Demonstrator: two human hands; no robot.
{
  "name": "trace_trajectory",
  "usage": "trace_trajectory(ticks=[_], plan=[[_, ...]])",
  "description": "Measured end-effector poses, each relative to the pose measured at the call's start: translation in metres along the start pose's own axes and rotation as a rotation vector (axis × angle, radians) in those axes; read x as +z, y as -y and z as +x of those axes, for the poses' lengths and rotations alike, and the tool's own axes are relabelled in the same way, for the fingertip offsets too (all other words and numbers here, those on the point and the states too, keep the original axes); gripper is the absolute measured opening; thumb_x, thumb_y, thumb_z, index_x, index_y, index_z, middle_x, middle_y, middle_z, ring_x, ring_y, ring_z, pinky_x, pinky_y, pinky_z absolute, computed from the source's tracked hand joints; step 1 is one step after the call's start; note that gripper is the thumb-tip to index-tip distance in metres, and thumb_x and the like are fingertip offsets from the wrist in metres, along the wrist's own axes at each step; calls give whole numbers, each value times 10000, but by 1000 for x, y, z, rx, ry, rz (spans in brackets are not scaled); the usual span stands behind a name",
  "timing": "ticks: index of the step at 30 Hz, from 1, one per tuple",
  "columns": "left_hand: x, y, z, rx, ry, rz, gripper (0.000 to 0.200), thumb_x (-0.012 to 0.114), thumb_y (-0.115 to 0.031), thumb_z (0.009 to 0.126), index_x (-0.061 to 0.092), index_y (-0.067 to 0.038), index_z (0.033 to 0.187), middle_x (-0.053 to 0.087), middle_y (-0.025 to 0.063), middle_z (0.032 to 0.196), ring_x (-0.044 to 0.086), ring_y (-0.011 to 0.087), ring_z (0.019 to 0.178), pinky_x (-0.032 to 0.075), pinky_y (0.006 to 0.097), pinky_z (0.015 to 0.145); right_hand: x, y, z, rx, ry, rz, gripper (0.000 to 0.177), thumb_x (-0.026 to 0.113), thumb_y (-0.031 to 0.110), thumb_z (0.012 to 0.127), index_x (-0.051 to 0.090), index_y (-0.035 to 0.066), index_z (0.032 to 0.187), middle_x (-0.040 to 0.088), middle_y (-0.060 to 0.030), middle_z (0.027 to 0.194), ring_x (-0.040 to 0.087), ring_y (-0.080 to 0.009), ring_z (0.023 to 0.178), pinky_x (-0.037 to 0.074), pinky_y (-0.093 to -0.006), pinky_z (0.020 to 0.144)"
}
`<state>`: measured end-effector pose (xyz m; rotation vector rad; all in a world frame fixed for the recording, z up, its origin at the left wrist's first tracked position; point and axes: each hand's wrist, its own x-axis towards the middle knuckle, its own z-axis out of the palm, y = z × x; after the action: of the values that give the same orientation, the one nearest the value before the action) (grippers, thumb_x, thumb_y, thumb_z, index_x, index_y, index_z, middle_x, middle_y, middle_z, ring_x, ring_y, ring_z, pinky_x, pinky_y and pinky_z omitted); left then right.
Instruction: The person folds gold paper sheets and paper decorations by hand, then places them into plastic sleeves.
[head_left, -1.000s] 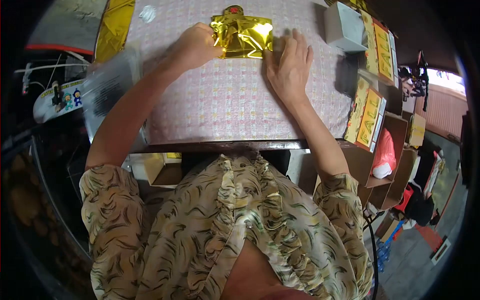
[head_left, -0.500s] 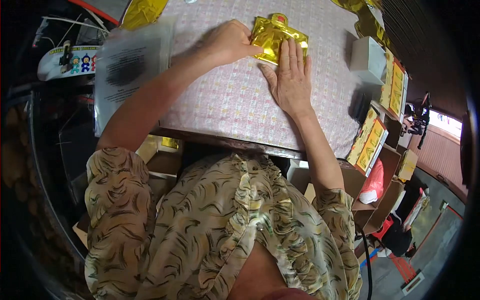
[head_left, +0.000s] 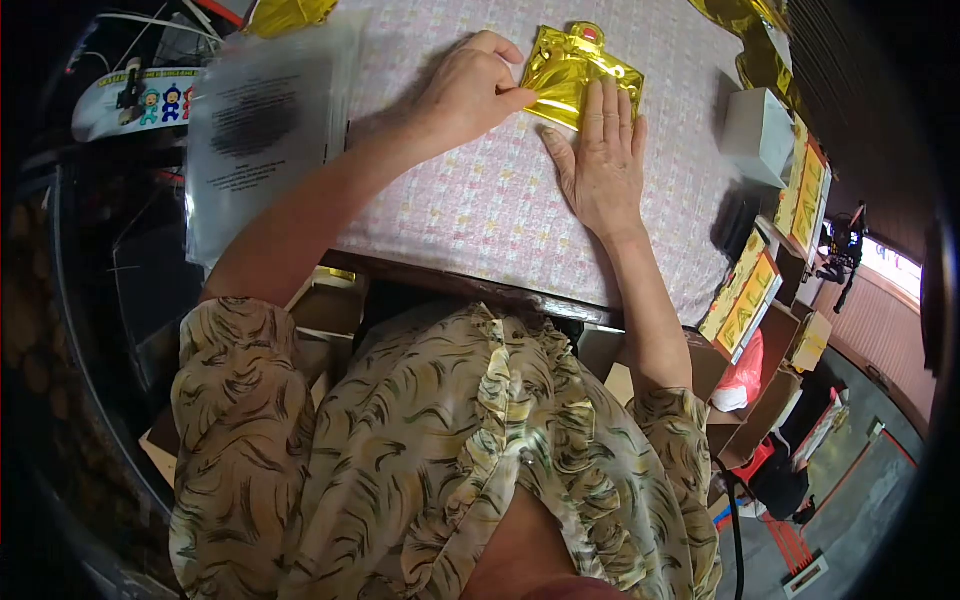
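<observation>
A shiny gold foil pouch (head_left: 568, 72) with a small red spout at its top lies on the pink checked tablecloth (head_left: 480, 200). My left hand (head_left: 472, 88) pinches the pouch's left edge between thumb and fingers. Beside it, my right hand (head_left: 603, 160) lies flat, its fingertips pressing down on the pouch's lower right part.
A clear plastic sleeve with printed sheets (head_left: 258, 130) lies at the table's left edge. More gold foil (head_left: 745, 25) sits at the back right. A grey box (head_left: 757, 135) and yellow printed cartons (head_left: 775, 250) stand along the right side, with open cardboard boxes (head_left: 750, 400) below.
The view has swung, so the pouch sits further right in the frame. My right hand slid from beside the pouch onto it; my left hand keeps its pinch on the left edge.
</observation>
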<state>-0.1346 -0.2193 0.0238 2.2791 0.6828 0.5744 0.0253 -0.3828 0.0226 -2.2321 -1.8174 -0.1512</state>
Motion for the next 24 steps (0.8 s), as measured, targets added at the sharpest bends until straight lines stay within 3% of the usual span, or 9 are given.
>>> trace_trajectory(ticks=[5, 8, 10, 11, 13, 14, 16, 19, 24], plan=[[4, -3, 0, -22, -54, -5, 269, 822, -222, 807, 756, 12, 692, 691, 114, 1162, 680, 274, 1007, 537, 373, 881, 3, -1, -1, -1, -12, -16, 861, 493, 589, 1019, 282, -28, 1582, 300, -215, 1647, 296, -400, 1513, 216, -572, 1222], [2, 3, -3, -20, -33, 29, 235, 836, -235, 795, 782, -7, 816, 685, 110, 1179, 682, 286, 1009, 546, 366, 864, 4, -1, -2, 9, -26, 4, 866, 498, 591, 1016, 281, -26, 1584, 296, -210, 1650, 294, -397, 1516, 218, -571, 1222], [0, 1, -3, 62, -117, 30, 333, 804, -212, 838, 749, -63, 1132, 643, 110, 1284, 641, 278, 1142, 500, 410, 970, 4, -2, -3, 5, -34, 21, 871, 493, 598, 1015, 279, -23, 1586, 300, -212, 1648, 293, -397, 1517, 220, -573, 1221], [1, -1, -3, 78, -108, 32, 333, 804, -212, 838, 749, -63, 1132, 643, 110, 1284, 641, 278, 1142, 500, 410, 970, 4, -2, -2, 19, -45, 20, 871, 493, 598, 1015, 279, -23, 1586, 300, -212, 1648, 293, -397, 1517, 220, -573, 1221], [-3, -22, -6, 245, -182, 376, 508, 699, -234, 942, 580, -125, 1423, 539, 91, 1481, 510, 253, 1363, 366, 509, 1113, 4, -1, -2, 29, -42, 15, 870, 484, 605, 1015, 290, -25, 1583, 311, -215, 1643, 292, -392, 1519, 214, -573, 1223], [1, -26, -4, 256, -175, 376, 508, 699, -234, 942, 580, -125, 1423, 539, 91, 1481, 510, 253, 1363, 366, 509, 1113, 6, -1, -3, 26, -57, 8, 867, 476, 605, 1017, 302, -33, 1578, 323, -219, 1637, 291, -385, 1522, 209, -571, 1227], [9, -32, -3, 389, 22, 589, 526, 545, -288, 1034, 462, -135, 1530, 388, 52, 1633, 350, 215, 1503, 193, 585, 1189, 5, -2, -3, 27, -52, 5, 866, 472, 605, 1018, 308, -37, 1575, 326, -218, 1636, 291, -380, 1524, 207, -567, 1229], [12, -29, 8, 332, 112, 660, 570, 440, -380, 1070, 400, -119, 1576, 307, 34, 1683, 293, 204, 1539, 134, 577, 1218, 6, -1, -2, 28, -44, -6, 863, 461, 609, 1020, 323, -42, 1568, 338, -215, 1631, 292, -370, 1526, 200, -560, 1233], [17, -11, 11, 320, 153, 713, 599, 393, -402, 1089, 337, -100, 1603, 299, 45, 1684, 263, 188, 1551, 109, 564, 1236, 4, -2, -3, 23, -56, 10, 862, 431, 630, 1021, 369, -50, 1546, 396, -217, 1597, 301, -359, 1523, 176, -549, 1241]])
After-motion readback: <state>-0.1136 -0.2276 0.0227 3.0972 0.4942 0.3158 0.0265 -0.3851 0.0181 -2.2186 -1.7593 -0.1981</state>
